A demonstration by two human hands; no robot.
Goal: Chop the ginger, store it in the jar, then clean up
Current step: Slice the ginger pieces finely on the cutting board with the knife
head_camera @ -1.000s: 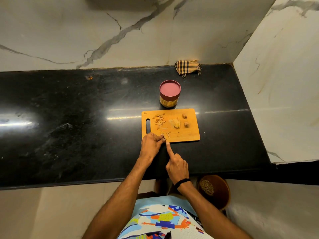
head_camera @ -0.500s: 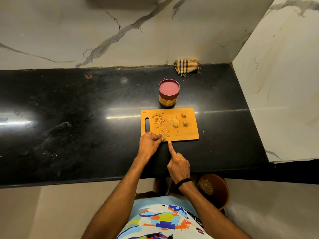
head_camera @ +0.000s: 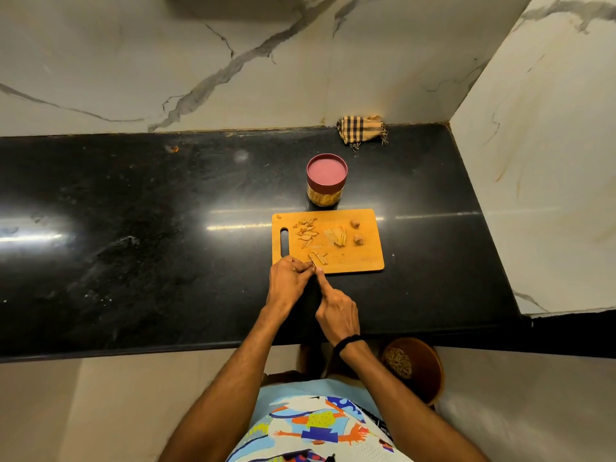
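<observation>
Ginger sticks (head_camera: 317, 258), at the board's (head_camera: 363, 258) near edge, are pinched steady by the left hand (head_camera: 288, 278) (for cutting, likely); right hand (head_camera: 336, 311): grip unclear.

Single head-worn wide-angle view, near, facing forward and steeply down onto countertop (head_camera: 133, 228) from above.

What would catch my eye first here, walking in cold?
The bright orange cutting board stands out on the black counter, strewn with ginger pieces. Both hands meet at its near left corner, the left hand pinching ginger strips, the right hand with forefinger outstretched. Behind the board stands a red-lidded jar.
</observation>
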